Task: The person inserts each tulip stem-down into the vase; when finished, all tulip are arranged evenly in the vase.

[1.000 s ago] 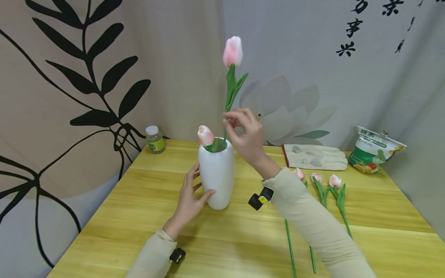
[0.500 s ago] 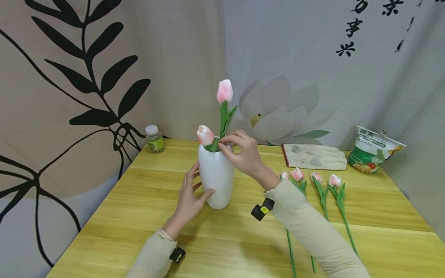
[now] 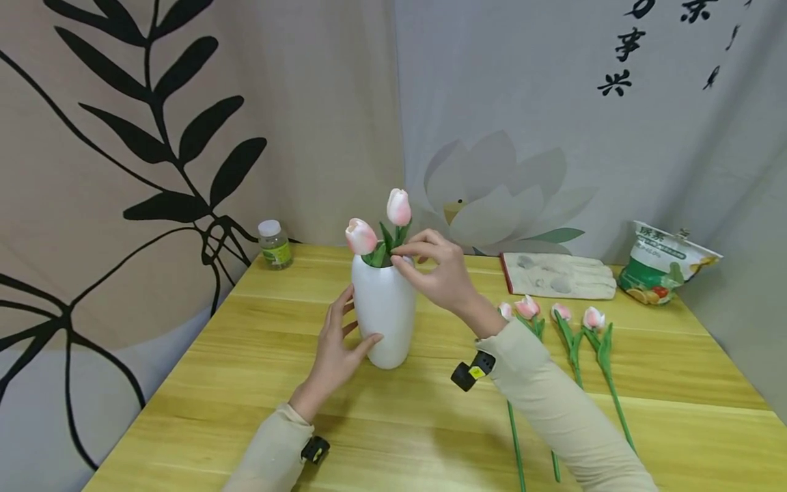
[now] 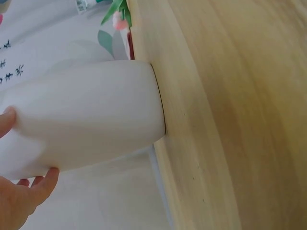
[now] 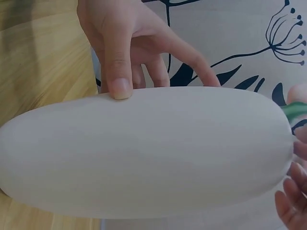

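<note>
A tall white vase (image 3: 384, 314) stands upright on the wooden table. My left hand (image 3: 337, 352) holds its left side, thumb in front and fingers round the back; the right wrist view shows this grip on the vase (image 5: 144, 153) up close. Two pink-and-white tulips are in the vase: one tulip (image 3: 361, 236) leans left over the rim, the other tulip (image 3: 399, 207) rises at the right. At the rim, my right hand (image 3: 439, 270) pinches the right-hand tulip low, by its leaves or stem; the fingertips partly hide the exact spot. Both lower stems are hidden inside the vase.
Several more tulips (image 3: 605, 352) lie on the table at the right, partly under the right sleeve. Behind them are a pale glove (image 3: 559, 277) and a green-and-white snack bag (image 3: 660, 266). A small white-capped jar (image 3: 274, 246) stands at the back left.
The right-hand tulip has gone down into the vase, its bloom dropping from high above to just over the rim. My right hand has lowered to the rim. The left hand stays on the vase.
</note>
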Demonstrator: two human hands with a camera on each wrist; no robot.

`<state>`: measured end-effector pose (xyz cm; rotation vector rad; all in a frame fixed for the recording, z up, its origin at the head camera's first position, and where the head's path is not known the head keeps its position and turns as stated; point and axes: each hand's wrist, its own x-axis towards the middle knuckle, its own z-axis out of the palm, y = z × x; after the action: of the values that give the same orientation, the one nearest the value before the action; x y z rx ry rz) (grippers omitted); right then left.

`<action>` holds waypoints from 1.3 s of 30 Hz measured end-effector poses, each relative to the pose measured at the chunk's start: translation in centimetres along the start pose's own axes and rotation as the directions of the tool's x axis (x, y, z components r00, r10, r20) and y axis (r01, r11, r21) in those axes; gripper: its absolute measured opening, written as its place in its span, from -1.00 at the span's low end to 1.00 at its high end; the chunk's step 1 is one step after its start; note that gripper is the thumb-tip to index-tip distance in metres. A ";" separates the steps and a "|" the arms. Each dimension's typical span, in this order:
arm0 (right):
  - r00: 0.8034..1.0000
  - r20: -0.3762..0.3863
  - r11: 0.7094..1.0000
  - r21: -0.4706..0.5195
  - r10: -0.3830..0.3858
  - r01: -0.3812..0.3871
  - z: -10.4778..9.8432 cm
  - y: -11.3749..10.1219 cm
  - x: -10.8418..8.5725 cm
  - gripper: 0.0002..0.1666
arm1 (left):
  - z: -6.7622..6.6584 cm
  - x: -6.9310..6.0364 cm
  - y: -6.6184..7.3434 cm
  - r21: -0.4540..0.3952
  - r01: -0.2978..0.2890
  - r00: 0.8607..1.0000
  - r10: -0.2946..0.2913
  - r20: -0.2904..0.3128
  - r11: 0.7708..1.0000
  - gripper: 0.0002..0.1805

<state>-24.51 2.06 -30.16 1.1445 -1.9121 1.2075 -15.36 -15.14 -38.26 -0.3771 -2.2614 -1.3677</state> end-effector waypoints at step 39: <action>0.573 0.395 0.696 -0.386 0.718 -0.606 -8.5 8.7 -17.7 -0.70 | 0.5 0.1 -3.4 -0.003 -0.053 0.999 0.053 -0.006 0.999 -0.03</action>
<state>-23.99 17.82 -44.70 0.6511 -3.0108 1.0477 -17.14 -16.28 -40.98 -0.4299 -2.2289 -1.3443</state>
